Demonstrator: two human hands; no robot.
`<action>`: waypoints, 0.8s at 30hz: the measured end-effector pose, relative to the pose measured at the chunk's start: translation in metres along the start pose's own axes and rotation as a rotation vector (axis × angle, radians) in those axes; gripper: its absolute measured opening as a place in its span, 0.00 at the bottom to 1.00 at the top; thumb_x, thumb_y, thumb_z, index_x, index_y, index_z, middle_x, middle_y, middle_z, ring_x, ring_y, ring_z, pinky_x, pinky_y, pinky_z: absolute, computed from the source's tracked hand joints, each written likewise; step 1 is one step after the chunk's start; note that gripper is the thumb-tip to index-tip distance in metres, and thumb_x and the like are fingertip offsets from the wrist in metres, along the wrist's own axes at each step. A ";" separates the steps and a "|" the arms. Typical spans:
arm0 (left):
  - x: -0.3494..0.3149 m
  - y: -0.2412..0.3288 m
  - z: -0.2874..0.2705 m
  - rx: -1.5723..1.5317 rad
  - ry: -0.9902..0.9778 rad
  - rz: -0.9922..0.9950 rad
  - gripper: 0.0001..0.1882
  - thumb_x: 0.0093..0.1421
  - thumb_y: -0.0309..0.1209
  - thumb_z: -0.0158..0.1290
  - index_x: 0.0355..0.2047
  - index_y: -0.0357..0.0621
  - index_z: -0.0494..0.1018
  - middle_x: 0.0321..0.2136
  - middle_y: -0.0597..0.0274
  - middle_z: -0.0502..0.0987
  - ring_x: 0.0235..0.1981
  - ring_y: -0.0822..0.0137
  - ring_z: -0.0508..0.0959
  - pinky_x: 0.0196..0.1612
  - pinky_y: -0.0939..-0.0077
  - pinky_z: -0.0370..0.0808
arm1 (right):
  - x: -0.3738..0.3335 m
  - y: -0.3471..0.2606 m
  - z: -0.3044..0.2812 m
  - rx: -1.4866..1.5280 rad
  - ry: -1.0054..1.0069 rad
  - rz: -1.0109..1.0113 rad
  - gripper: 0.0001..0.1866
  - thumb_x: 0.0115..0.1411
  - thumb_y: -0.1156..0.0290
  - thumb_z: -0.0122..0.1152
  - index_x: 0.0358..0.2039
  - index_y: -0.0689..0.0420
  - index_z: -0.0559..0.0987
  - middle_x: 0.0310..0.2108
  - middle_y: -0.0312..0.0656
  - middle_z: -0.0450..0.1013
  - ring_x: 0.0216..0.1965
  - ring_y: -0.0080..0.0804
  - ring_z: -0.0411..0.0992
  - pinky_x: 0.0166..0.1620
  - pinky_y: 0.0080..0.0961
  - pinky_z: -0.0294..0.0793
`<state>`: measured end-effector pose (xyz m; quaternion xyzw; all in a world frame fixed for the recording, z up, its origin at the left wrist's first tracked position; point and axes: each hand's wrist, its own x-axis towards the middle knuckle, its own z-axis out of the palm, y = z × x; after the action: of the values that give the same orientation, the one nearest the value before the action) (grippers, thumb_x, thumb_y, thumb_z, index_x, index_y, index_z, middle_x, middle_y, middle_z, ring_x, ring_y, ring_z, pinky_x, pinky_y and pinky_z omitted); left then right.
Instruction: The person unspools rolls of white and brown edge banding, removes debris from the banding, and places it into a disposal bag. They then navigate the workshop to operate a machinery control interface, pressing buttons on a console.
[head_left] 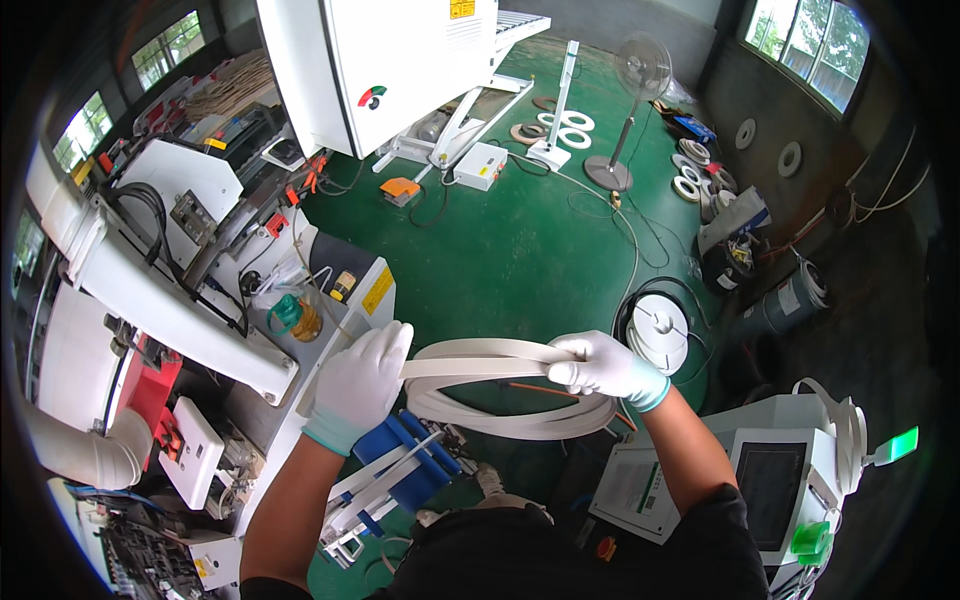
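A loose coil of off-white flat strip, like edge banding (520, 425), hangs in front of me between my hands. My right hand (600, 366), in a white glove with a pale green cuff, is closed round the coil's upper right side, thumb on the near face. At the coil's left, my left hand (362, 380), gloved the same way, has its fingers pressed together, pointing up. A straight length of the strip runs into that hand; the palm side and the thumb's grip are hidden.
Left stands a white machine (190, 300) with a bottle (300, 318) on its ledge. Below the coil is a blue-and-white roller frame (395, 465). A control cabinet with a screen (770, 485) is at right. Beyond are a white reel (658, 335), cables and a standing fan (628, 120).
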<state>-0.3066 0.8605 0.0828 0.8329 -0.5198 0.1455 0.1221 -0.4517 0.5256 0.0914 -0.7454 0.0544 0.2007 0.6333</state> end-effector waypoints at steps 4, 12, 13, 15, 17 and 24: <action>0.010 -0.005 0.009 0.134 -0.048 0.002 0.28 0.61 0.32 0.54 0.62 0.40 0.67 0.37 0.58 0.78 0.37 0.60 0.80 0.36 0.65 0.79 | 0.017 0.034 -0.009 0.031 -0.036 0.084 0.26 0.66 0.47 0.61 0.44 0.61 0.80 0.26 0.31 0.71 0.26 0.18 0.68 0.28 0.19 0.70; 0.015 0.005 0.038 -0.093 -0.183 -0.154 0.20 0.61 0.38 0.57 0.52 0.47 0.75 0.27 0.58 0.78 0.30 0.57 0.79 0.33 0.61 0.75 | 0.076 0.083 -0.104 -0.552 0.424 0.116 0.21 0.66 0.53 0.58 0.39 0.63 0.82 0.29 0.53 0.78 0.31 0.47 0.76 0.40 0.41 0.74; 0.026 0.017 0.037 -0.168 -0.145 -0.173 0.19 0.60 0.38 0.58 0.50 0.46 0.76 0.27 0.56 0.79 0.31 0.55 0.80 0.34 0.61 0.76 | 0.081 0.079 -0.120 -0.563 0.487 0.160 0.20 0.65 0.54 0.58 0.39 0.61 0.82 0.29 0.54 0.78 0.33 0.50 0.77 0.40 0.40 0.74; 0.051 0.039 0.033 -0.300 -0.101 -0.243 0.15 0.60 0.40 0.59 0.41 0.44 0.79 0.26 0.54 0.80 0.30 0.54 0.81 0.36 0.62 0.76 | 0.088 0.080 -0.153 -0.709 0.574 0.111 0.20 0.65 0.53 0.57 0.40 0.59 0.82 0.34 0.55 0.79 0.39 0.53 0.78 0.45 0.43 0.74; 0.069 0.051 0.046 -0.479 -0.238 -0.403 0.14 0.61 0.41 0.58 0.40 0.44 0.79 0.26 0.54 0.80 0.30 0.54 0.81 0.36 0.63 0.76 | 0.097 0.075 -0.172 -0.891 0.656 0.102 0.23 0.65 0.51 0.57 0.48 0.58 0.80 0.43 0.56 0.78 0.46 0.53 0.77 0.51 0.43 0.74; 0.032 0.101 0.159 -0.677 -0.701 -0.588 0.16 0.63 0.45 0.53 0.38 0.45 0.78 0.30 0.50 0.80 0.34 0.49 0.81 0.40 0.54 0.76 | 0.100 0.166 -0.126 0.087 1.348 -0.405 0.22 0.71 0.63 0.53 0.58 0.65 0.73 0.56 0.52 0.73 0.57 0.40 0.70 0.61 0.32 0.66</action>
<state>-0.3662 0.7338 -0.0471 0.8555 -0.2933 -0.3543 0.2378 -0.3867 0.3894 -0.0842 -0.6769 0.3031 -0.4289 0.5157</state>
